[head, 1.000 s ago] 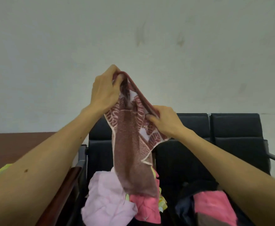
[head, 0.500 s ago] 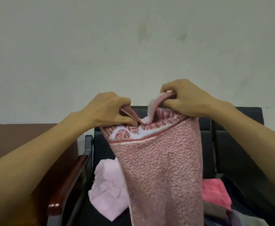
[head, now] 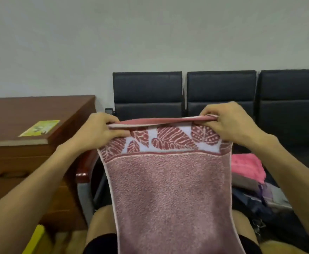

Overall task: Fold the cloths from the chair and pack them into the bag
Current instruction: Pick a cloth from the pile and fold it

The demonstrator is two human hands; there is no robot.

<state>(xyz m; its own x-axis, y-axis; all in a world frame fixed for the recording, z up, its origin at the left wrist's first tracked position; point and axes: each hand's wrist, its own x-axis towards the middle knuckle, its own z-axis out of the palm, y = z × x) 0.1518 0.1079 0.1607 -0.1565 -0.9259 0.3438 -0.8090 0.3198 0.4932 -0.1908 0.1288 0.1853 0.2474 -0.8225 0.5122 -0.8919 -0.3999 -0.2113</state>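
Before the chairs [head: 221,88]: towel [head: 168,189] stretched along its top edge.
Upper corners pinched by left hand [head: 98,131] and right hand [head: 230,125]; pink cloths [head: 247,167], apparently folded, beside its right edge.

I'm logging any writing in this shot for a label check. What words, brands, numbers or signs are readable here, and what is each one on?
No text in this view can be read.
Yellow-green card on the wooden desk: dark printed marks, too blurred to read.
Pink towel, pinched at its top edge by the left hand and right hand: only a leaf pattern, no lettering visible.
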